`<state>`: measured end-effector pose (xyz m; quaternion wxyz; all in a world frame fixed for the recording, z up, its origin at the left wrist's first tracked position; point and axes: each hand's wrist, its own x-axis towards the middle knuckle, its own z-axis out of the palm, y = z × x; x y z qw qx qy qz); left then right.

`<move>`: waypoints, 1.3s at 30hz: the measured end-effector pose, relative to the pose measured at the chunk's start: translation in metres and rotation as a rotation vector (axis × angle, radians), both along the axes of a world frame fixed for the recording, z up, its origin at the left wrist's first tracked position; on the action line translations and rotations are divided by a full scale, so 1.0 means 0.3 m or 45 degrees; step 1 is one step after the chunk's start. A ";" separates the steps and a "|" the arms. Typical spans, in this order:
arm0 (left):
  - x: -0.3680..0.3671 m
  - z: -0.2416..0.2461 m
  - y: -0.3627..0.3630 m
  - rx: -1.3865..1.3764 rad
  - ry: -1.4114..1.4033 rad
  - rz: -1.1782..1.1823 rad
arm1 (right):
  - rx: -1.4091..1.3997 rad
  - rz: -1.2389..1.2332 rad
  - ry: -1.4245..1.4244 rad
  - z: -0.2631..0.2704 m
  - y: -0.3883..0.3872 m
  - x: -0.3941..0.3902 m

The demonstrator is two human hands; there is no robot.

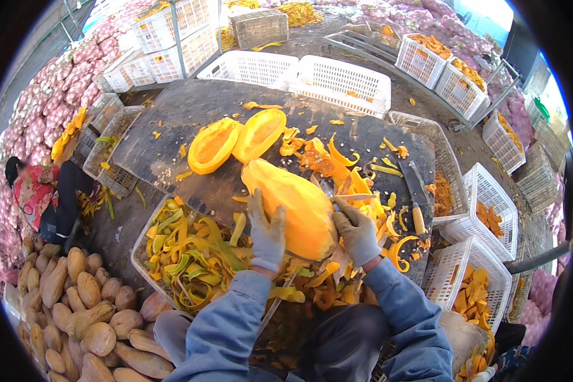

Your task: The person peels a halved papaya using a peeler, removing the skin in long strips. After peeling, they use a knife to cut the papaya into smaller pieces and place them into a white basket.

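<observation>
A large peeled squash (291, 205) with orange flesh lies on the dark board (157, 124) in front of me. My left hand (267, 231), in a pale work glove, steadies the squash from its left side. On the opposite side, my gloved right hand (355, 227) grips a peeler (328, 190), its metal part against the squash; its handle is mostly hidden by the fingers. Two hollowed squash halves (210, 145) (262, 133) lie beyond, cut faces up. Squash pulp (317, 157) and peel strips (396, 253) are scattered to the right. A cleaver (414, 191) with a wooden handle rests near the right edge.
A crate of peelings (191, 258) stands by my left knee, beside a heap of whole squashes (95, 305). White plastic crates (248, 69) line the board's far edge; crates of squash pieces (472, 291) stand right. A person (43, 196) sits at far left near stacked net sacks (57, 105).
</observation>
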<state>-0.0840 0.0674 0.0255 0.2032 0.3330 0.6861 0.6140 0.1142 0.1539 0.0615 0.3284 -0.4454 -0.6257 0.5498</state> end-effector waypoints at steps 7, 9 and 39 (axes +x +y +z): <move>-0.276 0.070 0.087 -0.076 0.348 -0.337 | 0.212 0.136 -0.117 0.041 -0.023 0.010; -0.318 0.074 0.168 -0.172 0.577 -0.430 | 0.228 0.184 -0.244 0.071 -0.027 0.003; -0.372 0.029 0.413 -0.610 0.285 0.071 | 0.615 0.612 -1.103 0.320 0.116 -0.232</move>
